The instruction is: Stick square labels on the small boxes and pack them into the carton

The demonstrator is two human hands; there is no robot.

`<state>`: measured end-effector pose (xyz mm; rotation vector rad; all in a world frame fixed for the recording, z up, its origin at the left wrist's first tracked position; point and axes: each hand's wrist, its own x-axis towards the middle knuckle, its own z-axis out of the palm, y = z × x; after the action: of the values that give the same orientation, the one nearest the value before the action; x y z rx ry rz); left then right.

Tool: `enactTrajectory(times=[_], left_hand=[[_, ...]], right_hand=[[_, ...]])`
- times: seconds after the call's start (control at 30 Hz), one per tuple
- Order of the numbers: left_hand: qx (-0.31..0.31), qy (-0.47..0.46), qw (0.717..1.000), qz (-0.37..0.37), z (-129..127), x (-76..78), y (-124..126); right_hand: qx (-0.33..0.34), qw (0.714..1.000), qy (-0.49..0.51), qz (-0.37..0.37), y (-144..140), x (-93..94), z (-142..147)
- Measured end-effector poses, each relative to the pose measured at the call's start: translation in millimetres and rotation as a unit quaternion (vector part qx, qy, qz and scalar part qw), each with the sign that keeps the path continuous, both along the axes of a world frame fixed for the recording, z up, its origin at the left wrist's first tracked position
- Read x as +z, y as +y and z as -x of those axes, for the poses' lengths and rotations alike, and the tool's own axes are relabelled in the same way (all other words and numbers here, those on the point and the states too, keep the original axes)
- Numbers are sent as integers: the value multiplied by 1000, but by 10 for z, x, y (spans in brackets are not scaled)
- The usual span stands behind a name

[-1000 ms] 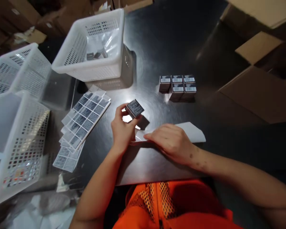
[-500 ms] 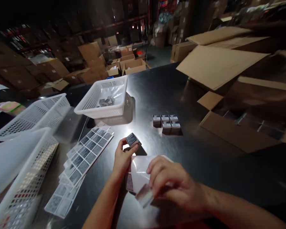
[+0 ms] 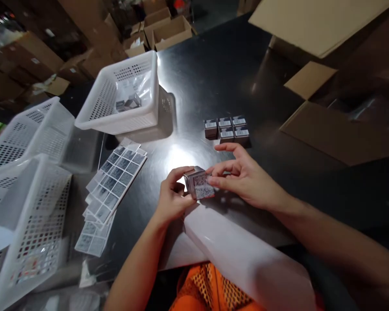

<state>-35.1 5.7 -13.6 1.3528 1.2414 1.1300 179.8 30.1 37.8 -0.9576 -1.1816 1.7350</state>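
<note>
My left hand (image 3: 172,196) grips a small dark box (image 3: 189,181) between thumb and fingers, over the near middle of the table. A label (image 3: 201,186) with fine print lies against the side of the box facing me. My right hand (image 3: 246,178) has thumb and forefinger closed at the label's right edge; the other fingers are raised. Below both hands, a white sheet (image 3: 243,255) curves over the table's near edge. Several small boxes with barcode labels (image 3: 227,129) stand grouped beyond my right hand.
Label sheets (image 3: 115,181) are fanned out to the left. A white basket (image 3: 123,123) behind them contains a few small boxes. More white baskets (image 3: 48,172) line the left side. An opened carton (image 3: 330,134) stands at the right; other cartons (image 3: 171,32) are beyond the table.
My right hand has moved up and forward with the label, from over the white sheet to the box. The box is turned, and the sheet now curves toward me. The view has tilted downward.
</note>
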Motion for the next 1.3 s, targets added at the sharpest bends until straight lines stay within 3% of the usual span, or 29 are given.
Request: enactTrajectory(times=[0.47, 1.1, 1.3], left_hand=[[-11, 45, 999, -7, -28, 44, -16], [-6, 37, 999, -22, -47, 34, -37], [1, 62, 998, -4, -26, 23, 6]], right_hand=[[-8, 999, -43, -4, -16, -11, 18], [-23, 999, -30, 0, -43, 5, 60], [-63, 996, -53, -39, -27, -116, 83]])
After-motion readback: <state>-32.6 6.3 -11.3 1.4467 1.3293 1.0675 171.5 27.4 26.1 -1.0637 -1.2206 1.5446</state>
